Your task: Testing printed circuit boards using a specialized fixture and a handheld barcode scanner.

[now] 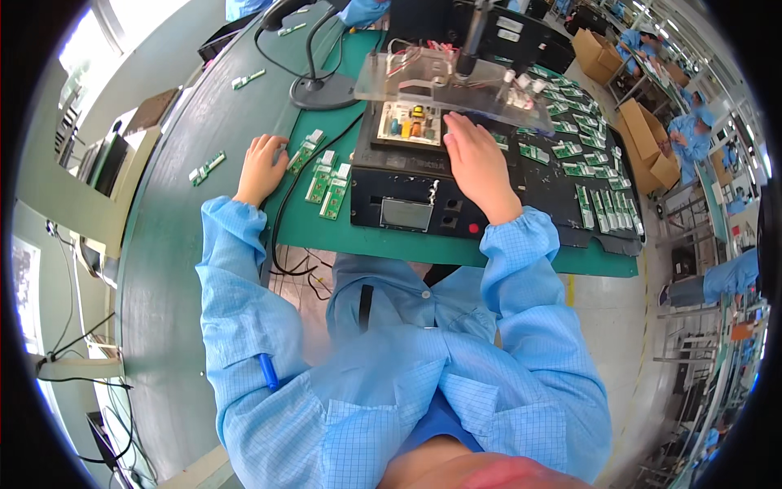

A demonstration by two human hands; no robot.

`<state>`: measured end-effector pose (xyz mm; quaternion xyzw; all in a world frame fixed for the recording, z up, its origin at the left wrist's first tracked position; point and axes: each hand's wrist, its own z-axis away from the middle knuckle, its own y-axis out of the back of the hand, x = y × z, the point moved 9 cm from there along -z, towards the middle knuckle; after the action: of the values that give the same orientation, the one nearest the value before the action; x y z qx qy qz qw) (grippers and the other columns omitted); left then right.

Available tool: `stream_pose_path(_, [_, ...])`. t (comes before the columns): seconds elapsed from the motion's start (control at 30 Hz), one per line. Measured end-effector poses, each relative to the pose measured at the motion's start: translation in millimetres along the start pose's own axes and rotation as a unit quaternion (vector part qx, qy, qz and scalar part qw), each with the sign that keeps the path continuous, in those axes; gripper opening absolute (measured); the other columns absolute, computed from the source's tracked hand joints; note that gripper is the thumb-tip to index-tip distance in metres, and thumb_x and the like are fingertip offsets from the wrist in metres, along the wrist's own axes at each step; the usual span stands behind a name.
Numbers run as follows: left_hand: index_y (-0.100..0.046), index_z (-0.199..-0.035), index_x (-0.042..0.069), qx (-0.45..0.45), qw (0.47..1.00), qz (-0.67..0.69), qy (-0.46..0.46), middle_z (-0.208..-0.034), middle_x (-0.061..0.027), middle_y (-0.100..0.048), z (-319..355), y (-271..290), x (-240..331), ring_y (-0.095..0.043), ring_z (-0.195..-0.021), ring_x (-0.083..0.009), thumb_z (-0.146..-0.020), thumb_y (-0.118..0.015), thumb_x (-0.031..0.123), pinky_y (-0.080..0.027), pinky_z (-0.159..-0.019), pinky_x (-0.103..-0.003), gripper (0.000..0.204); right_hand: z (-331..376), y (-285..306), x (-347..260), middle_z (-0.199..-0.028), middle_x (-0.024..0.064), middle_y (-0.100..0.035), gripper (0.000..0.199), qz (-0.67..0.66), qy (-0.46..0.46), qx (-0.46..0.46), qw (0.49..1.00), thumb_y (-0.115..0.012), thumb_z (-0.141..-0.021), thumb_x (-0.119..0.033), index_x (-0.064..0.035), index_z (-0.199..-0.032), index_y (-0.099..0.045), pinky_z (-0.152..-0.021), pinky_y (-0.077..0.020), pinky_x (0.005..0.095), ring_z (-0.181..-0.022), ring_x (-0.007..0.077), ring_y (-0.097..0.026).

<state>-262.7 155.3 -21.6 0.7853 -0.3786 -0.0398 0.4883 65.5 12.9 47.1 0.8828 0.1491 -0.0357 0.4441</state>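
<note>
Black box: it stands on the green table mat right in front of the person; its front panel, with a small screen and a red button, faces them, presumably so both can be read and reached from the seat.
Component board: this pale-edged board lies on top of the black box, parts upward, in what looks like a recess that would keep it from sliding.
Clear plate: the see-through plate sits above the black box's rear part, wires and fittings on it; being transparent, it likely leaves the view beneath open.
Right hand: the hand reaches over the black box's top, just right of the component board, fingers stretched and close together, clamped on nothing visible; whether they touch the board, I cannot tell.
Left hand: the hand is left of the black box, fingers bent, just beside the nearest small green boards; whether they grip anything, I cannot tell.
Small green boards: these lie close to the black box's left side, seemingly within easy reach.
Board rows: more green boards lie right of the black box, the nearest side by side, perhaps to keep them separate and countable.
</note>
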Motion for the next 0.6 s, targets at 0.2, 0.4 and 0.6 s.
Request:
stream_pose_path(0.2, [-0.062,-0.11,0.005,0.115,0.991,0.073,0.006,-0.104,-0.0095,-0.061,-44,56,41,-0.057,-0.106,-0.026,-0.085,-0.059,0.004,-0.045,-0.089,-0.036,0.025,43,20,-35,-0.144,0.0117,-0.048,0.045,0.056,0.061,0.009,0.997,-0.054,-0.095,-0.03,-0.0093,-0.135,-0.053,-0.111,-0.0308,0.0473,-0.134,0.0351,-0.042])
stream_pose_path(0.4, [-0.06,-0.113,0.005,0.139,0.949,0.271,-0.076,-0.107,-0.0057,-0.061,-155,110,139,-0.055,-0.101,-0.0162,-0.089,-0.059,0.009,-0.044,-0.085,-0.032,0.024,127,29,-32,-0.154,0.0092,-0.036,0.05,-0.055,-0.008,-0.051,0.997,-0.058,-0.092,-0.028,-0.0135,-0.139,-0.051,-0.115,-0.0198,0.0511,-0.144,0.0356,-0.027])
stream_pose_path(0.6, [-0.055,-0.123,0.006,-0.066,0.893,0.441,0.061,-0.094,-0.0114,-0.066,-289,72,225,-0.062,-0.08,-0.0196,-0.096,-0.052,0.045,-0.05,-0.071,-0.031,0.047,173,37,1,-0.153,0.0109,-0.037,0.049,-0.018,-0.095,-0.022,0.995,-0.061,-0.089,-0.025,-0.0162,-0.137,-0.054,-0.114,-0.0224,0.052,-0.142,0.04,-0.028])
